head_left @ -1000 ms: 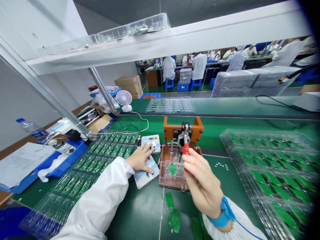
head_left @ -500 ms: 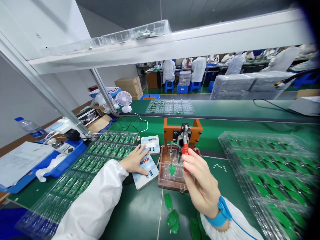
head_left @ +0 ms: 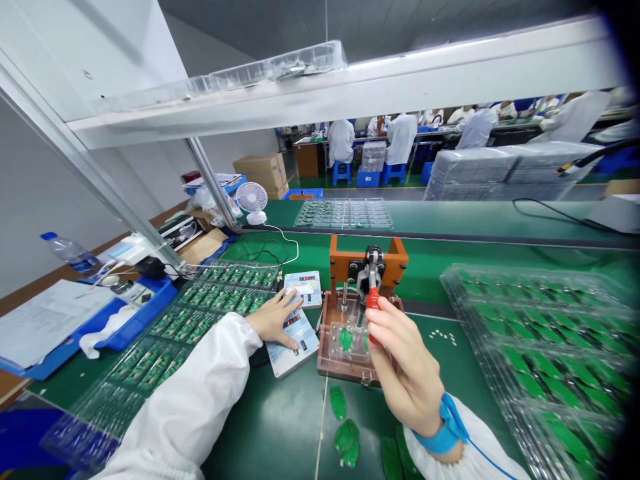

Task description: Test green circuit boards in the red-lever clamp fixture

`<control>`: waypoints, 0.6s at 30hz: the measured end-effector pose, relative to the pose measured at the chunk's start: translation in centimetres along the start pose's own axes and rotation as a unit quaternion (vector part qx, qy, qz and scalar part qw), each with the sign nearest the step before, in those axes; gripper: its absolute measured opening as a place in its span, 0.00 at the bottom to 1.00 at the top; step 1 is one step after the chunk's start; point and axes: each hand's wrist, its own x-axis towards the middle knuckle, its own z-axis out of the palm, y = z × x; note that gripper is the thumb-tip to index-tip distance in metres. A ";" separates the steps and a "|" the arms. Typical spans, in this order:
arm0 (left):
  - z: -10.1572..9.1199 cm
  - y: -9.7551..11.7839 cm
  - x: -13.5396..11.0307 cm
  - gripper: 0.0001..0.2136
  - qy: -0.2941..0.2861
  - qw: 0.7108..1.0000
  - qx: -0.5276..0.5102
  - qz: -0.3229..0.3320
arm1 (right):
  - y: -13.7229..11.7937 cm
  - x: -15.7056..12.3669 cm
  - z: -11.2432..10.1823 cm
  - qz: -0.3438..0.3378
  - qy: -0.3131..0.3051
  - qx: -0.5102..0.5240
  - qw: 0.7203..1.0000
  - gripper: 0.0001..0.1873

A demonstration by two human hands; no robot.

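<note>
Red clamp handle [head_left: 373, 299] stands upright on the orange-backed test fixture [head_left: 338, 263] at the middle of the green surface [head_left: 280, 417]. Its lower part is hidden inside the right hand [head_left: 406, 365], which is clenched around it. Left hand [head_left: 273, 319] lies flat with fingers spread, covering part of the pale meter [head_left: 299, 344]. Neither hand has shifted since half a second ago.

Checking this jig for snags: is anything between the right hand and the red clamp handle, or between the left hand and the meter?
Nothing visible. The right hand is closed around the red handle above the fixture, and the left hand lies flat on the meter, fingers touching it.
</note>
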 end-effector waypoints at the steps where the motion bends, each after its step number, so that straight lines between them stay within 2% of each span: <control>1: 0.0 0.0 0.0 0.62 -0.003 1.000 0.000 -0.001 | 0.0 0.0 0.0 0.001 -0.001 0.000 1.000 0.33; 10: 0.4 -0.1 0.7 0.61 0.001 1.000 0.030 -0.001 | 0.1 0.3 0.0 -0.009 0.004 0.001 1.000 0.33; 14: -0.7 1.0 -0.5 0.59 0.015 0.999 0.029 -0.005 | 0.0 0.3 0.2 0.000 0.007 0.002 1.000 0.32; 16: -1.7 2.3 -2.3 0.51 0.042 0.999 0.006 -0.008 | 0.0 0.3 0.2 0.000 0.010 0.001 1.000 0.31; 18: -2.5 4.5 -4.8 0.34 0.064 0.997 -0.045 0.005 | -0.1 0.3 0.2 0.000 0.012 -0.002 1.000 0.31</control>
